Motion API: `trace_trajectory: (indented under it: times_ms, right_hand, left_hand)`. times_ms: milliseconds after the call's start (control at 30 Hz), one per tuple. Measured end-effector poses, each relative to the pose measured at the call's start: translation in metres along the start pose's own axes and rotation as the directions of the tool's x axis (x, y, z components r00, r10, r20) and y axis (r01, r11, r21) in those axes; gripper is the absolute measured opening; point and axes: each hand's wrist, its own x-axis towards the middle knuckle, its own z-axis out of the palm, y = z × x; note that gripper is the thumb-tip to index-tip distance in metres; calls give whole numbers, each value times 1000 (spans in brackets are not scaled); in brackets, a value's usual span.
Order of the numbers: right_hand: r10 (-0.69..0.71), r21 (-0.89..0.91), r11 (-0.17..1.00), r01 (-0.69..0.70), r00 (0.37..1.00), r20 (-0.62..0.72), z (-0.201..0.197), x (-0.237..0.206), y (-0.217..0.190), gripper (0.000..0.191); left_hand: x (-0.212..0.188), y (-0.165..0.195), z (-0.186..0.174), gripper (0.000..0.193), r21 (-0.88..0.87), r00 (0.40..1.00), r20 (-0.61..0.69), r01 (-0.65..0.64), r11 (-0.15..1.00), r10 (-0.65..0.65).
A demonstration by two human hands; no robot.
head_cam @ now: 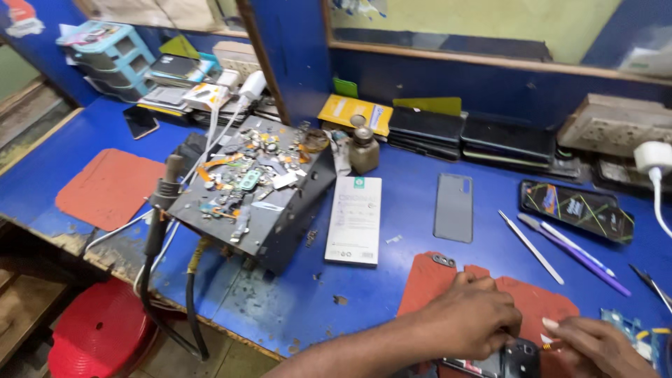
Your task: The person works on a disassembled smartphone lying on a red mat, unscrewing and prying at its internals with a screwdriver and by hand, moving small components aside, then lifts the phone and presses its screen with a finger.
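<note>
My left hand (474,318) rests on a red mat (434,283) at the bottom of the view, its fingers curled over a dark phone (521,357) that lies partly out of frame. At the lower right, my right hand (595,346) pinches a small tool with an orange tip (548,345) right beside the phone. How firmly the left hand grips the phone is partly hidden.
A black box littered with small phone parts (255,185) sits mid-left, with a hot-air handle (162,203) and hoses. Nearby lie a white flat box (355,218), a grey back cover (453,206), a bottle (363,147), pry tools (553,245), stacked phones (490,136), a red stool (98,332).
</note>
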Motion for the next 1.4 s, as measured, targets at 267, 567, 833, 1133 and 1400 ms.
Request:
trace_trajectory:
  times_ms: [267,567,833,1133,1400]
  right_hand:
    - [135,-763,644,53,974,181,-6,37,18,80]
    - [572,-209,811,-547,817,80,0,65,1,64]
    - [715,-105,699,-707,696,72,1,75,-1,60]
    - [725,-60,689,-722,686,63,0,72,1,58]
    - [315,-170,942,-289,938,148,-3,62,9,62]
  left_hand:
    - [-3,-5,5,13,15,1000,14,-24,1000,23]
    - [-4,-11,2,13,-20,994,109,-29,999,31]
    - [-2,-15,7,15,4,992,118,-46,999,46]
    - [-3,-12,3,15,-30,991,126,-44,999,47]
    - [-4,-10,2,14,-27,994,100,-51,998,54]
